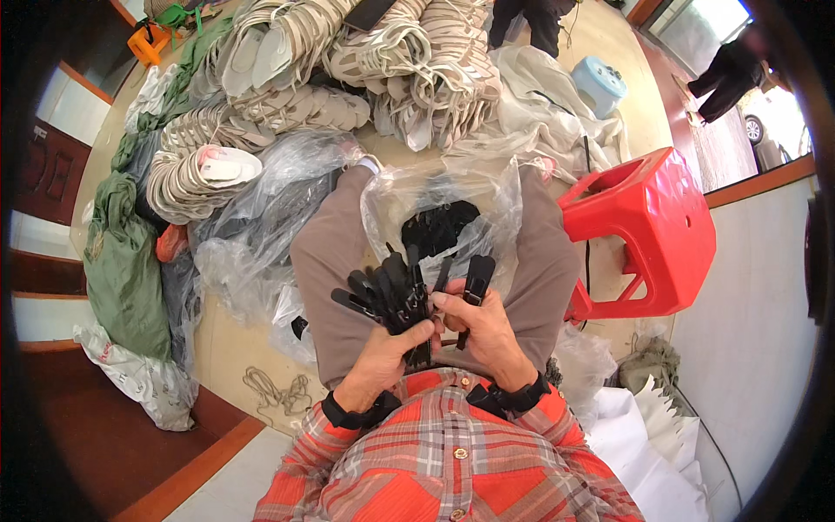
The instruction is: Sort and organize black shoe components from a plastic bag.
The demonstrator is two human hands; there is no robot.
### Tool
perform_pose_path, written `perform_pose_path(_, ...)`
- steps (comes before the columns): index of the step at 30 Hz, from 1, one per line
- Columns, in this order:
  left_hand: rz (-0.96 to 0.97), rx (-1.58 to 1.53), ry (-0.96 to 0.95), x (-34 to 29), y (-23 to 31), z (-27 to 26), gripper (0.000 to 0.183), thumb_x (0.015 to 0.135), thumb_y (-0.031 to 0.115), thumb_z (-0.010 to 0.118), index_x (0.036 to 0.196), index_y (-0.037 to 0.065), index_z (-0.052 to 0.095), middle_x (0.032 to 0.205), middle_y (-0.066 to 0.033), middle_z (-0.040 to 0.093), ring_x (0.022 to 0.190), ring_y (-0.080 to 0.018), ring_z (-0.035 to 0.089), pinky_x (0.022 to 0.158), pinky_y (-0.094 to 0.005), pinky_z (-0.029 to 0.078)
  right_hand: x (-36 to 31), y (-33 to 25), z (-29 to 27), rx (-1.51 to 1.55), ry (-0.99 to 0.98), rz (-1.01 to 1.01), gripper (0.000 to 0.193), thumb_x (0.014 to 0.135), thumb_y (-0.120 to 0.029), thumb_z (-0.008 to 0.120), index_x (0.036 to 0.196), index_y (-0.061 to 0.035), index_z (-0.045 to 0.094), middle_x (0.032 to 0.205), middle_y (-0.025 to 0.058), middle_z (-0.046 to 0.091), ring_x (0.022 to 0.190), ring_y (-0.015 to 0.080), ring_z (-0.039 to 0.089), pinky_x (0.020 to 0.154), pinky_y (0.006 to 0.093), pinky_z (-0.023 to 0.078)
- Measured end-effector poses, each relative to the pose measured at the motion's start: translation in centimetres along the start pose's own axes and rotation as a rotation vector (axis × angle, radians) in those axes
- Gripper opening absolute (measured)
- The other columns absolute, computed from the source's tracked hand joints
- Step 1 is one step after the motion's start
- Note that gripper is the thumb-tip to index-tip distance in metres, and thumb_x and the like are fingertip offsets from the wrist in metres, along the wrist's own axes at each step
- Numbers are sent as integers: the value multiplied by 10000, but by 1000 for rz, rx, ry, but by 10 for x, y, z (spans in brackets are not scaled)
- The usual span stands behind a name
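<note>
My left hand point(389, 355) is closed round a fanned bunch of black straps point(383, 294), some with small metal buckles. Close beside it on the right, my right hand point(489, 335) pinches a black strap with a buckle point(478, 277) between thumb and fingers. Both hands meet over my lap, their fingertips nearly touching at the bunch. Just beyond them, an open clear plastic bag point(376, 209) lies between my legs, with more black pieces point(439, 228) inside. Some fingers are hidden behind the straps.
Stacked bundles of beige shoe parts point(348, 61) lie on the floor ahead. A red plastic stool point(648, 230) stands to the right, a light-blue stool point(600, 85) beyond it. Green cloth point(126, 261) and a white sack point(143, 378) lie left. Other people point(532, 22) are at the far side.
</note>
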State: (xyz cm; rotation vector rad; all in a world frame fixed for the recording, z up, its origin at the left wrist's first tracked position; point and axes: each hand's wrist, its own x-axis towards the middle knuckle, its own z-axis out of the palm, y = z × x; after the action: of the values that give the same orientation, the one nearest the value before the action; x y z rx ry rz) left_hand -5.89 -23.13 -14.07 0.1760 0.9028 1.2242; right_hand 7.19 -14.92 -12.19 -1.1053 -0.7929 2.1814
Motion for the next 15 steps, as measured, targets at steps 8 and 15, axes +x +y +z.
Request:
perform_pose_path(8,14,-68,68,-1,1,-4,288,825,126,590,1090,31,529,904,-55,559,756,-167,550,664,-307,471,3,5,-5,139,-108,86,130,824,-101,589,927,-24,574,694,0,540,511,64,422,429,215,325)
perform_pose_path(15,-27,-44,53,0,-1,-7,297,811,152,628,1068,34,537,879,-48,553,741,-172,545,651,-308,469,9,12,-11,84,-16,-35,192,814,-183,623,895,-45,516,750,20,577,598,73,474,529,221,375)
